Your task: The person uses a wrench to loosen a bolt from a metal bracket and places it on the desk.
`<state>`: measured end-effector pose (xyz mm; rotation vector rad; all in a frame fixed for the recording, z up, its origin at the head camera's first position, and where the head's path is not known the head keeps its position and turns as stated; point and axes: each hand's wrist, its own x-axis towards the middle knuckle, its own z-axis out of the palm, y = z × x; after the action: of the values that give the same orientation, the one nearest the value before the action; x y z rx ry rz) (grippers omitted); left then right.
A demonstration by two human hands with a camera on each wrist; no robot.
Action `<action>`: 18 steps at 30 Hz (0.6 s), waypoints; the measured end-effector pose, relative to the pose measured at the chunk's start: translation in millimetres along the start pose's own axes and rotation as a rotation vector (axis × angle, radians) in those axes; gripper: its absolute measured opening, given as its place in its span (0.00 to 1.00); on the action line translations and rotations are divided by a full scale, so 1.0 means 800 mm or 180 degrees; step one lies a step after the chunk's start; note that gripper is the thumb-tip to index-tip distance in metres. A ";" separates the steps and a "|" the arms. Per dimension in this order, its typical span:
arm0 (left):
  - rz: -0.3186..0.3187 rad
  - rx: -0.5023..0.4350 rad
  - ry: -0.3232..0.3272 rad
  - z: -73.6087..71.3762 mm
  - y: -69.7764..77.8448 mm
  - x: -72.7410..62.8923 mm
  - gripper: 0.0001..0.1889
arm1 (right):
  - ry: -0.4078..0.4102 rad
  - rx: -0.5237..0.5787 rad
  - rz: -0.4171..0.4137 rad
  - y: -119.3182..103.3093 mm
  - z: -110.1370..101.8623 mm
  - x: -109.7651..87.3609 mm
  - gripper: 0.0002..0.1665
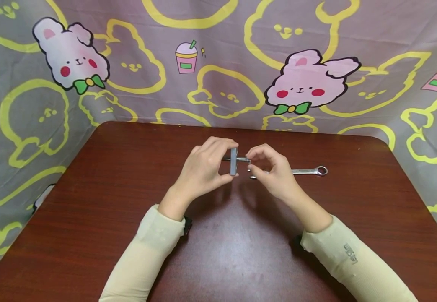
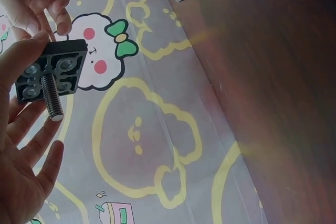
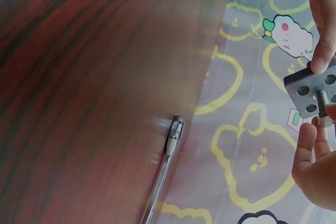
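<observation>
My left hand grips a small square grey plate by its top and bottom edges, thumb below and fingers above. A threaded metal bolt passes through the plate's middle, its shaft standing out on both sides. On the right side, my right hand pinches the bolt's head end between thumb and fingertips. Several round holes surround the bolt on the plate's face in the right wrist view. Both hands are above the table. Behind the right hand lies a silver combination wrench, its middle hidden by that hand.
The dark reddish-brown wooden table has rounded far corners. A cartoon-printed cloth hangs along its back and sides. The wrench's ring end points right on the tabletop.
</observation>
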<state>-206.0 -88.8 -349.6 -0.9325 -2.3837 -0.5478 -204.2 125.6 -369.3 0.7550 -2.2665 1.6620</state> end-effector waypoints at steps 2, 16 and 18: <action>-0.0010 0.0000 -0.0002 0.000 -0.001 -0.001 0.36 | 0.0007 0.0019 0.0001 -0.001 0.000 0.000 0.13; -0.0021 0.0019 -0.0034 0.001 -0.001 -0.001 0.37 | 0.0066 0.0126 -0.0058 -0.007 -0.004 -0.002 0.15; -0.0021 0.0021 -0.0035 0.001 -0.001 -0.001 0.37 | 0.0091 0.0130 -0.0036 -0.007 -0.005 -0.003 0.15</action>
<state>-206.3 -89.5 -350.7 -0.9274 -2.3977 -0.5383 -199.8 128.5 -364.7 0.7466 -2.2113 1.7081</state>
